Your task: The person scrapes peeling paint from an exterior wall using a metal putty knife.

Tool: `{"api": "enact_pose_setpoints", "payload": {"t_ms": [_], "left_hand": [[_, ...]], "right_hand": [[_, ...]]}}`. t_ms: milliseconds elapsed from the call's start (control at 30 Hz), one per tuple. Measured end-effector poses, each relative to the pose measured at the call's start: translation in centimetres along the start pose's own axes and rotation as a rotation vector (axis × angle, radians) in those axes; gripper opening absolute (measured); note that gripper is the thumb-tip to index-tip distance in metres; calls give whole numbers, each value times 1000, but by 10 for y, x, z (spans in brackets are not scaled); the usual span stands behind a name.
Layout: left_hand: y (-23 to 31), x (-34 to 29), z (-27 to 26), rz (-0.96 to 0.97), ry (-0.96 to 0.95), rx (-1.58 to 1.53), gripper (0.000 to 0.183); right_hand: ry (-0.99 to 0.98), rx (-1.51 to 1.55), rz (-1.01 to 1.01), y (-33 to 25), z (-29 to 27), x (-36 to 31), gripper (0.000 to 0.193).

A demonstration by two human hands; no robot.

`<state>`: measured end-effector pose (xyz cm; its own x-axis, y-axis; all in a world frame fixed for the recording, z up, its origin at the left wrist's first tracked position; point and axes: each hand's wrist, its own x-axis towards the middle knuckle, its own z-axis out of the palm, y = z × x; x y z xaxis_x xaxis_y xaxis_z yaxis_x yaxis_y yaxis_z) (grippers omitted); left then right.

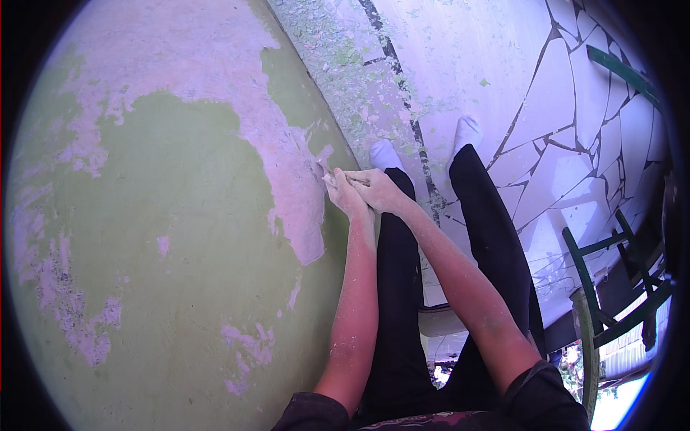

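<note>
Both hands are closed around one scraper (320, 167), whose small pale blade touches the wall (180, 194) at the edge of a stripped patch. My left hand (348, 195) grips close to the blade, and its fingers cover much of the tool. Just behind it, my right hand (381, 191) wraps the handle, of which only a short stretch shows between the fingers. Green paint covers much of the wall, while a broad pinkish-white patch (284, 158) lies bare beside the blade. Dust coats both hands and forearms.
Green paint flakes (345, 61) litter the floor along the wall's foot. My feet, in white socks (386, 155), stand on pale floor with irregular broken tiles (553, 93). A dark green frame (607, 244), perhaps a chair, stands at the right.
</note>
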<state>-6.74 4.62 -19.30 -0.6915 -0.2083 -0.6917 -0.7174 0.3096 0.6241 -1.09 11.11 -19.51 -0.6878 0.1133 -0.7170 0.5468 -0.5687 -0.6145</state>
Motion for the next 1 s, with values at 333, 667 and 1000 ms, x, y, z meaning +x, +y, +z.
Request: {"api": "enact_pose_setpoints", "payload": {"t_ms": [333,667,1000], "left_hand": [[22,28,-14,-41,-32,-102,40],[34,23,11,-15,-50,-77,42],[30,18,15,-18,28,-60,36]], "right_hand": [[19,46,21,-17,24,16,37],[-54,167,132,-36,2,18,39],[-71,299,246,-49,-1,10,39]]}}
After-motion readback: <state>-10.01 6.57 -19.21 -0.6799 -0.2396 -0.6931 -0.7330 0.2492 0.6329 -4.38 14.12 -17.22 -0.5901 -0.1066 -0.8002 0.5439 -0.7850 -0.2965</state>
